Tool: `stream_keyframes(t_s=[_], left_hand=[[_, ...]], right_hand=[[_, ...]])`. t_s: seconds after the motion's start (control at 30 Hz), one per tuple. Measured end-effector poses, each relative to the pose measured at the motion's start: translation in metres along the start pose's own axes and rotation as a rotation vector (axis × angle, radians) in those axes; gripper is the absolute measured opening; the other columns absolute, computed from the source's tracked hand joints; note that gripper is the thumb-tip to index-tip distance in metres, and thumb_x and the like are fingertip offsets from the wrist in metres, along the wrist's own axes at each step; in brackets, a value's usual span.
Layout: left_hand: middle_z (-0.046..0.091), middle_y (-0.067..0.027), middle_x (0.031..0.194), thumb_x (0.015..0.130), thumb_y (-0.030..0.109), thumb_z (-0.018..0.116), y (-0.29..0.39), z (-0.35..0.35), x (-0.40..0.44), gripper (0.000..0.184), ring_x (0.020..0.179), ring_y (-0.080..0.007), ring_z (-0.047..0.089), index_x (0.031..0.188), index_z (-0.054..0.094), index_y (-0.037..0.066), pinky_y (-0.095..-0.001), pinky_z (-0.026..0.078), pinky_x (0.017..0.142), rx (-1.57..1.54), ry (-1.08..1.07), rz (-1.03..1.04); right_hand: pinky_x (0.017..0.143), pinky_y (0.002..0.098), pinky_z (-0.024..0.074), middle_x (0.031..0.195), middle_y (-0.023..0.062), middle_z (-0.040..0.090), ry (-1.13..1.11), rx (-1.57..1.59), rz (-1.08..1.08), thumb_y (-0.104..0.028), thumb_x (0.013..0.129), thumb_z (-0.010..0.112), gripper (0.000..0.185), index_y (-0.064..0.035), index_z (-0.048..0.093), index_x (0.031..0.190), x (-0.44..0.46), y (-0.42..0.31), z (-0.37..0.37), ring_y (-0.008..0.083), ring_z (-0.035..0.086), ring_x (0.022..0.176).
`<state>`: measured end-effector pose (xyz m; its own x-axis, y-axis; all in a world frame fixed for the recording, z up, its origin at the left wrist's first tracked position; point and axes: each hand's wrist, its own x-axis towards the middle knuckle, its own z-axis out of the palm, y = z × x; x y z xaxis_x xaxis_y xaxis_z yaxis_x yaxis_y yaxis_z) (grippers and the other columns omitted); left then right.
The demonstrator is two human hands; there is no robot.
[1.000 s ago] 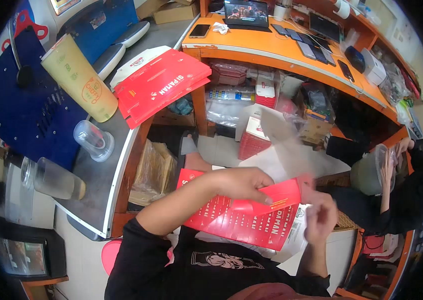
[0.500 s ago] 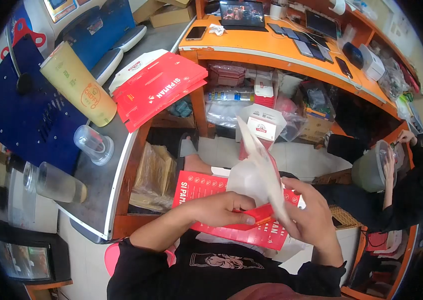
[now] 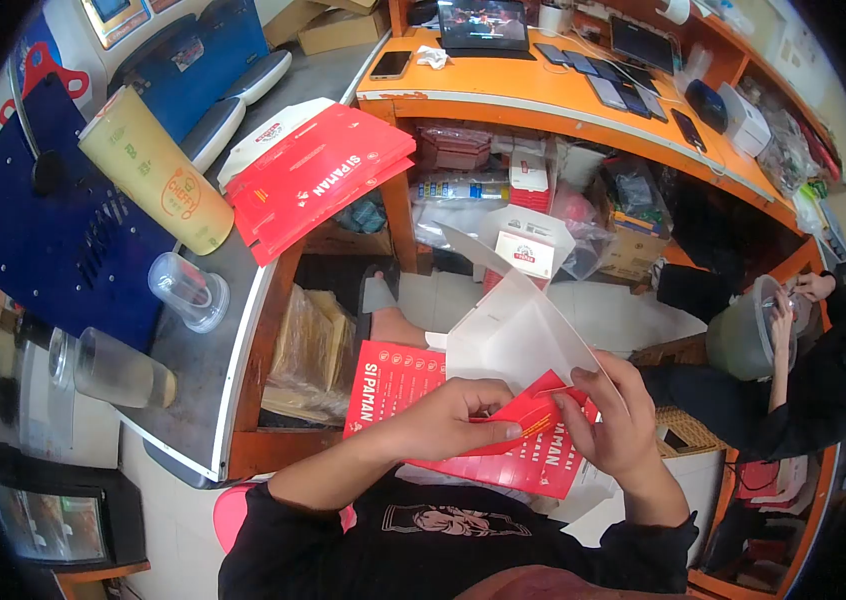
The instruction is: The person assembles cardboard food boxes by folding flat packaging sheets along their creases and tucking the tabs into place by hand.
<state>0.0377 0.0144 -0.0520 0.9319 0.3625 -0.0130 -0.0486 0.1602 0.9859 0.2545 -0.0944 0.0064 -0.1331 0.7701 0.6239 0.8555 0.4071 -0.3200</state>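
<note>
A partly folded red and white cardboard box (image 3: 518, 340) is held over my lap, its white inside facing up. My left hand (image 3: 463, 420) is closed on its red near panel, thumb on top. On the panel's right end, my right hand (image 3: 611, 415) pinches the edge between thumb and fingers. Flat red box blanks (image 3: 383, 380) printed "SI PAMAN" lie under my hands across my lap. Just beyond them stands a folded box (image 3: 528, 250) with a white top, partly covered by the raised flap of the held box.
More red blanks (image 3: 328, 165) are stacked on the grey counter (image 3: 243, 330), beside a tall yellow cup stack (image 3: 158, 170) and clear plastic cups (image 3: 188, 290). Phones and a tablet (image 3: 483, 25) rest on the orange desk (image 3: 503, 85). At right, another person's hands work at a bucket (image 3: 738, 335).
The held box has turned and opened out, so more of its white inside shows. My right hand has shifted from the outer side to pinch the red panel's corner.
</note>
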Motion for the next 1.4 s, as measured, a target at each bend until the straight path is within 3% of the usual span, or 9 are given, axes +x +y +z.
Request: stream_keyframes(t_s=[0.2,0.5,0.6,0.7,0.8,0.9,1.03,1.23,1.4], left_hand=[[0.069,-0.0027,0.100,0.099,0.016,0.069,-0.003,0.005,-0.004,0.028,0.094,-0.0084,0.061,0.120,0.064,-0.002,-0.0270,0.050,0.084,-0.016,0.051,-0.074],[0.066,-0.0139,0.112,0.097,0.010,0.068,0.023,0.022,-0.017,0.033,0.101,-0.0155,0.064,0.126,0.060,-0.003,-0.0315,0.051,0.087,0.342,0.135,0.122],[0.067,-0.0117,0.110,0.098,0.009,0.066,0.029,0.027,-0.018,0.030,0.098,-0.0120,0.064,0.126,0.060,-0.002,-0.0294,0.052,0.085,0.183,0.151,0.182],[0.068,-0.0089,0.110,0.101,0.010,0.063,0.039,0.022,-0.019,0.027,0.096,-0.0086,0.064,0.125,0.059,-0.001,-0.0259,0.052,0.083,0.121,0.212,0.140],[0.068,-0.0062,0.108,0.103,0.011,0.059,0.056,0.025,-0.011,0.025,0.093,-0.0057,0.064,0.125,0.057,0.000,-0.0227,0.052,0.080,-0.084,0.417,0.240],[0.067,-0.0055,0.108,0.105,0.012,0.057,0.057,0.028,0.005,0.025,0.093,-0.0072,0.064,0.127,0.053,0.001,-0.0231,0.052,0.080,-0.272,0.621,0.383],[0.066,-0.0072,0.115,0.104,0.009,0.056,0.052,0.033,0.015,0.026,0.102,-0.0097,0.064,0.128,0.051,0.001,-0.0257,0.053,0.085,-0.384,0.640,0.414],[0.063,-0.0113,0.123,0.108,0.016,0.044,0.076,0.008,0.010,0.032,0.111,-0.0180,0.065,0.136,0.048,0.000,-0.0390,0.055,0.096,-0.768,0.458,0.231],[0.063,-0.0114,0.126,0.110,0.021,0.043,0.073,0.002,0.013,0.034,0.113,-0.0188,0.065,0.137,0.049,0.000,-0.0386,0.054,0.098,-0.593,0.428,0.239]], right_hand=[[0.081,0.0371,0.0564,0.132,0.0123,0.057,-0.375,0.075,-0.027,-0.007,0.070,0.078,0.039,-0.0088,0.068,0.108,0.011,0.003,-0.026,0.0309,0.062,0.106],[0.085,0.0373,0.0543,0.131,0.0159,0.055,-0.545,0.019,-0.027,-0.007,0.070,0.076,0.036,-0.0067,0.071,0.106,0.037,-0.020,-0.036,0.0317,0.060,0.106],[0.087,0.0370,0.0535,0.130,0.0171,0.055,-0.561,0.008,-0.090,-0.008,0.070,0.076,0.040,-0.0053,0.071,0.110,0.042,-0.017,-0.043,0.0319,0.060,0.106],[0.089,0.0402,0.0525,0.132,0.0172,0.054,-0.421,0.040,-0.152,-0.013,0.072,0.080,0.046,-0.0076,0.071,0.116,0.045,-0.021,-0.034,0.0339,0.059,0.108],[0.090,0.0432,0.0514,0.128,0.0147,0.054,0.004,0.074,-0.100,-0.019,0.068,0.086,0.054,-0.0141,0.071,0.121,0.034,-0.023,-0.011,0.0347,0.057,0.112],[0.090,0.0444,0.0506,0.124,0.0115,0.054,0.034,0.108,-0.163,-0.022,0.063,0.091,0.058,-0.0165,0.072,0.117,0.028,-0.039,-0.003,0.0347,0.054,0.115],[0.091,0.0448,0.0522,0.120,0.0124,0.054,0.086,-0.019,-0.140,-0.019,0.064,0.090,0.049,-0.0131,0.072,0.110,0.015,-0.034,0.022,0.0355,0.055,0.114],[0.075,0.0434,0.0630,0.118,0.0184,0.065,0.118,-0.006,-0.302,-0.008,0.070,0.082,0.034,-0.0065,0.069,0.101,0.008,-0.013,0.012,0.0430,0.068,0.105],[0.075,0.0436,0.0634,0.115,0.0161,0.069,0.175,0.133,-0.420,-0.006,0.079,0.074,0.027,-0.0070,0.065,0.104,-0.007,-0.002,0.006,0.0410,0.069,0.106]])
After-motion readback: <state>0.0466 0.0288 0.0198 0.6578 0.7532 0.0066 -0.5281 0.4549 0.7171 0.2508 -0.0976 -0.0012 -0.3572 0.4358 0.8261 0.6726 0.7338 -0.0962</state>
